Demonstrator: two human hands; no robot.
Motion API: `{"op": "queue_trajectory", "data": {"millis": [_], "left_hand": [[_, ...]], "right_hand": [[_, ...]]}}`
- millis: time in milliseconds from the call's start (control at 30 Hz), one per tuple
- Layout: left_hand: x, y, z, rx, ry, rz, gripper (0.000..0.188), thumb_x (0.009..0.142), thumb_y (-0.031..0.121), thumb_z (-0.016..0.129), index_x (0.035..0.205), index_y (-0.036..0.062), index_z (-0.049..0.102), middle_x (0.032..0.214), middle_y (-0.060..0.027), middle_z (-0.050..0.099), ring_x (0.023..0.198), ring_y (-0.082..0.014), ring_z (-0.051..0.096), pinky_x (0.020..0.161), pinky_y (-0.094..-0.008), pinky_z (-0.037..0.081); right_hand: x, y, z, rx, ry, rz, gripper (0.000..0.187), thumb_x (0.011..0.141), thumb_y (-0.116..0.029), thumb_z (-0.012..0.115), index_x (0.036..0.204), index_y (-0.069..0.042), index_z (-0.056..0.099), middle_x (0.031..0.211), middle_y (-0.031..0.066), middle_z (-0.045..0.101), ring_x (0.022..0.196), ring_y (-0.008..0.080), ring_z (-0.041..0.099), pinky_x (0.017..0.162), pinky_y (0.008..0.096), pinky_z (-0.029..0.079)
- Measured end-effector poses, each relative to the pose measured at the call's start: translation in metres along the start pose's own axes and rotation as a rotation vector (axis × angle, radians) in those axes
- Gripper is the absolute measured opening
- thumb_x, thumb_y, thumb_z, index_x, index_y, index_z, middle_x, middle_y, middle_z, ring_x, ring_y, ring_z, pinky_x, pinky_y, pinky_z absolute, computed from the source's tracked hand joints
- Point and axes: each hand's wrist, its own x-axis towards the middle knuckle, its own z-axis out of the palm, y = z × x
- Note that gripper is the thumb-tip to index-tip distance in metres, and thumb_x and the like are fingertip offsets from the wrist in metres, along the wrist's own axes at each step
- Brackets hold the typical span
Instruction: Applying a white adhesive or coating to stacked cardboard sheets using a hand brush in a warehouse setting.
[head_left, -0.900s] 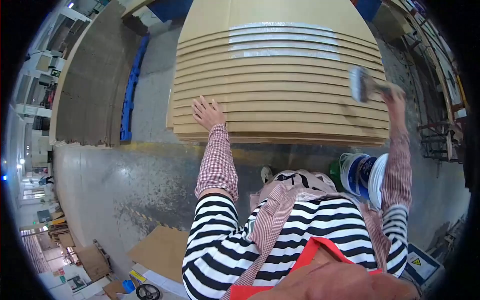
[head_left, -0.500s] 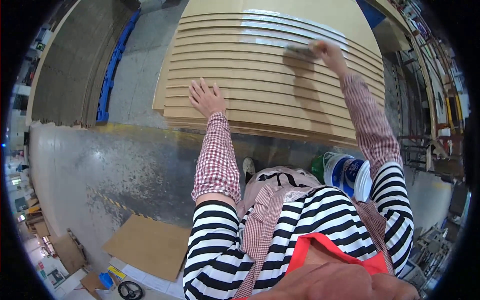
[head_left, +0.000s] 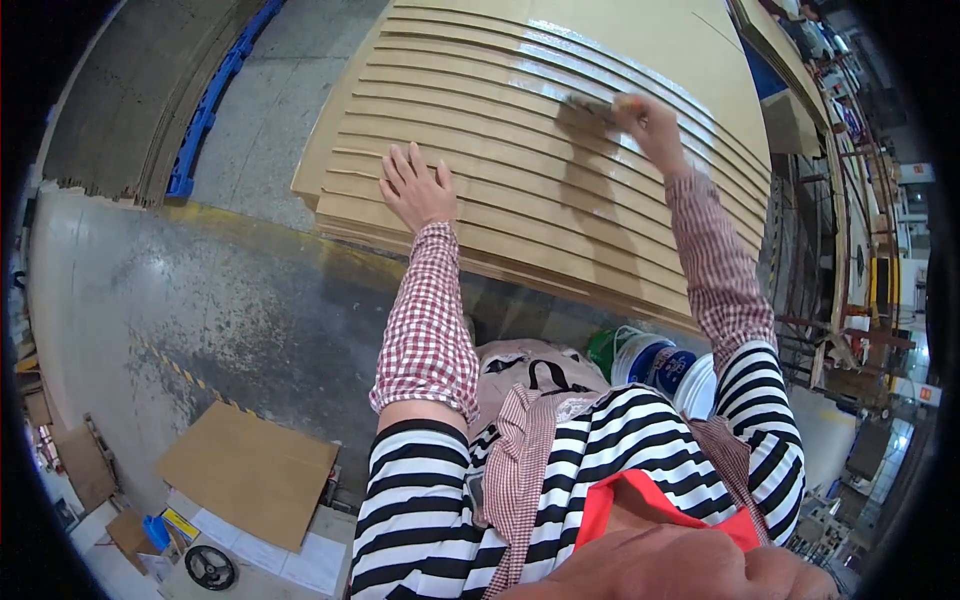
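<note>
A stack of brown cardboard sheets [head_left: 480, 170] lies before me, their near edges fanned out in overlapping steps. My left hand [head_left: 416, 190] rests flat on the near left part of the stack, fingers spread and nothing in them. Toward the middle right, my right hand [head_left: 648, 128] is closed round the handle of a brush [head_left: 590, 106], a little blurred by motion. The brush head points left, over or against the stepped edges; I cannot tell whether it touches. A wet, glossy band [head_left: 560, 60] runs across the far steps and down their right side.
White and blue buckets [head_left: 650, 365] stand beside me below the stack's near right edge. At far left a darker cardboard stack [head_left: 120, 90] sits on a blue pallet [head_left: 200, 125]. Behind my left arm are a loose cardboard sheet [head_left: 250, 470] and a black handwheel [head_left: 210, 567]. Metal racking [head_left: 850, 210] lines the right.
The whole view has turned slightly, so the stack appears tilted. My right hand and the brush appear a little farther left in the picture. The left hand stays on the cardboard.
</note>
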Motion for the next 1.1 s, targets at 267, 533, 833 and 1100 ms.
{"op": "queue_trajectory", "data": {"millis": [267,533,833,1100], "left_hand": [[0.002,-0.003,0.005,0.006,0.007,-0.02,0.062,0.091,0.044,0.043,0.14,0.0077,0.034,0.146,-0.0117,0.032,0.135,-0.0297,0.028,0.108,-0.0501,0.022],[0.004,-0.006,0.002,-0.015,-0.035,-0.025,0.065,0.09,0.045,0.044,0.141,0.0058,0.033,0.148,-0.0105,0.03,0.136,-0.028,0.026,0.108,-0.049,0.021],[0.005,-0.008,0.005,0.007,-0.062,-0.037,0.06,0.093,0.038,0.041,0.142,0.005,0.031,0.149,-0.0086,0.027,0.138,-0.0265,0.023,0.11,-0.0477,0.018],[0.008,-0.009,0.004,0.003,-0.059,-0.06,0.054,0.094,0.031,0.038,0.142,0.0068,0.03,0.149,-0.0076,0.027,0.138,-0.0255,0.023,0.11,-0.0466,0.019]], "right_hand": [[-0.07,-0.043,-0.005,0.319,-0.29,0.101,0.013,0.079,-0.002,0.065,0.092,-0.004,0.066,0.087,0.0079,0.066,0.076,0.0145,0.063,0.068,0.0255,0.049],[0.019,-0.031,0.048,0.039,0.009,-0.352,0.007,0.084,-0.008,0.064,0.089,-0.003,0.066,0.079,0.0125,0.066,0.065,0.0151,0.062,0.059,0.026,0.048],[0.005,-0.051,0.026,0.102,-0.1,-0.171,0.011,0.085,-0.01,0.064,0.093,-0.002,0.066,0.071,0.0073,0.066,0.062,0.0098,0.061,0.06,0.0231,0.048],[0.01,-0.069,0.076,-0.021,-0.228,-0.325,0.014,0.084,-0.016,0.066,0.081,-0.005,0.059,0.07,0.0101,0.057,0.053,0.0185,0.05,0.051,0.0278,0.043]]}}
